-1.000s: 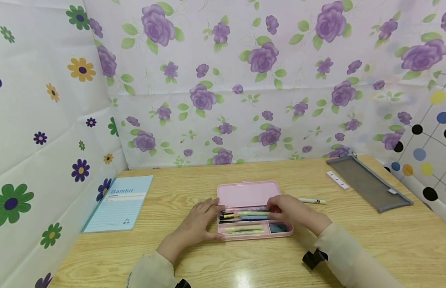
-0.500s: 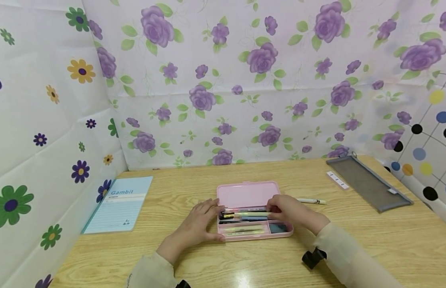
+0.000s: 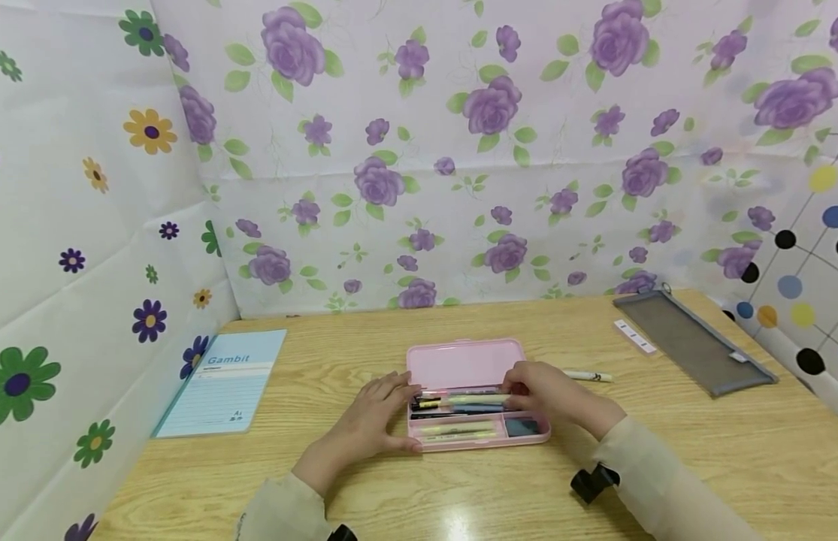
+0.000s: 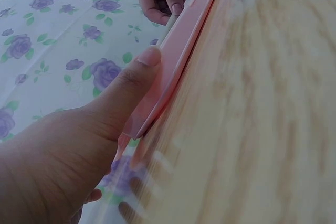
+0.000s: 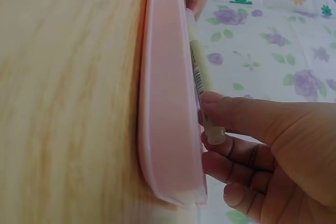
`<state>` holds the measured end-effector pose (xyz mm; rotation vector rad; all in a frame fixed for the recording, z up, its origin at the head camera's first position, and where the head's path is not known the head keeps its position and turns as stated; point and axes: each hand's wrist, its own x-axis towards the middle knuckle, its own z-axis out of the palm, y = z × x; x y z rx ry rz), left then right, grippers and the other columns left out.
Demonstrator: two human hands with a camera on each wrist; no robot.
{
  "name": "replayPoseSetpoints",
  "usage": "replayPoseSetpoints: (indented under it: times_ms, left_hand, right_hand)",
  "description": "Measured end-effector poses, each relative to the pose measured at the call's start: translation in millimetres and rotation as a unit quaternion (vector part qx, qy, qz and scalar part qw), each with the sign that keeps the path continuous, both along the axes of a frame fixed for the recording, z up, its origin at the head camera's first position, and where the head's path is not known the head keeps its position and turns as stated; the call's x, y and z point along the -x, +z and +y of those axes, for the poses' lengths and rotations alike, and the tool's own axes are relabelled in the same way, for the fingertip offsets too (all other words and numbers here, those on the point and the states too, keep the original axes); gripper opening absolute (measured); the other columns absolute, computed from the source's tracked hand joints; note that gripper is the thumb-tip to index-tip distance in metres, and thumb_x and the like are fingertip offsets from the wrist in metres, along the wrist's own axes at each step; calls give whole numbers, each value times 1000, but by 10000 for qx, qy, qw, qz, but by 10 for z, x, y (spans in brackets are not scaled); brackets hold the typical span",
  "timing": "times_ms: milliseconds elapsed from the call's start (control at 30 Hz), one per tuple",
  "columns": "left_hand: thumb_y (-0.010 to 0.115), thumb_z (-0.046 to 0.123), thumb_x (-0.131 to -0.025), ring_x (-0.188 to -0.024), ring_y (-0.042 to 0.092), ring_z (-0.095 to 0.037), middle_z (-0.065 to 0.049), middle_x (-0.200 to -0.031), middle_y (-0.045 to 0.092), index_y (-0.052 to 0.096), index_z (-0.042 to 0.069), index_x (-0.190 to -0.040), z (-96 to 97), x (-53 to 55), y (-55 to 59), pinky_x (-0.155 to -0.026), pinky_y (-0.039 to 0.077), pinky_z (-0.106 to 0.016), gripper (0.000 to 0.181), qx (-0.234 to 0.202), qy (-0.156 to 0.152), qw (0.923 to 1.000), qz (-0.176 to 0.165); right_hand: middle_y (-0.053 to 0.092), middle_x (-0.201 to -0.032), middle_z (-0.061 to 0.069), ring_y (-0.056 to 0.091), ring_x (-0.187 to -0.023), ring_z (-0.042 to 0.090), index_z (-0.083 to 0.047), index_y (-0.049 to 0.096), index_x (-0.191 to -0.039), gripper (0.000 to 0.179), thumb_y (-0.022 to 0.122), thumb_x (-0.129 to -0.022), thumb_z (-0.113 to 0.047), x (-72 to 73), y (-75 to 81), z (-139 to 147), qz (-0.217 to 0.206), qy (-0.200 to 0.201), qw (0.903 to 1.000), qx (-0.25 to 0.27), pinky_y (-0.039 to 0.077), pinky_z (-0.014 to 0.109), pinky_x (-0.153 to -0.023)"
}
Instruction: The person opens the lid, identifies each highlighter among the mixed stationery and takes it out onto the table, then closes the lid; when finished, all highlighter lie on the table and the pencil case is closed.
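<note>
An open pink pencil case (image 3: 464, 368) lies on the table, its lid folded back. Several pens (image 3: 459, 428) and a dark block (image 3: 523, 427) fill its compartments. My left hand (image 3: 367, 417) holds the case's left end, thumb at the front corner and fingers at the back; the left wrist view shows the thumb against the pink side wall (image 4: 176, 61). Between thumb and fingers my right hand (image 3: 550, 394) pinches the end of a pale yellow pen (image 5: 202, 72), which lies over the other pens in the rear compartment. Its far end is near my left fingers.
A white-and-yellow pen (image 3: 589, 376) lies right of the case, behind my right hand. Farther right are a small white strip (image 3: 635, 336) and a grey mesh zip pouch (image 3: 692, 342). A light blue notebook (image 3: 222, 383) lies at left. Floral cloth (image 3: 419, 150) hangs behind the table.
My right hand has risen slightly, and the yellow pen with it. The left hand stays at the case's left end.
</note>
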<state>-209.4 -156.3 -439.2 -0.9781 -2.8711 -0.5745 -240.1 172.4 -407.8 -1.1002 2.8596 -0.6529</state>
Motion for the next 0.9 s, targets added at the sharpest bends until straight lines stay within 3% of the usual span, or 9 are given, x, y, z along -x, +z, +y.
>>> replayPoseSetpoints:
  times_ms: [400, 900]
  left_hand:
    - [72, 60, -72, -144, 28, -36, -7, -156, 32, 42, 20, -145, 12, -5, 2, -118, 23, -58, 89, 23, 22, 10000, -21]
    - [72, 59, -73, -144, 29, -36, -8, -156, 33, 42, 20, -145, 5, 4, -18, -117, 24, -58, 87, 90, 9, 9999, 113]
  right_hand:
    - [59, -78, -6, 47, -67, 0, -13, 67, -86, 5, 70, -87, -15, -43, 148, 85, 276, 63, 9996, 2, 43, 18, -58]
    - [57, -79, -7, 47, -68, -1, -14, 67, -87, 5, 70, -87, -17, -58, 381, 379, 330, -255, 9988, -242, 44, 19, -59]
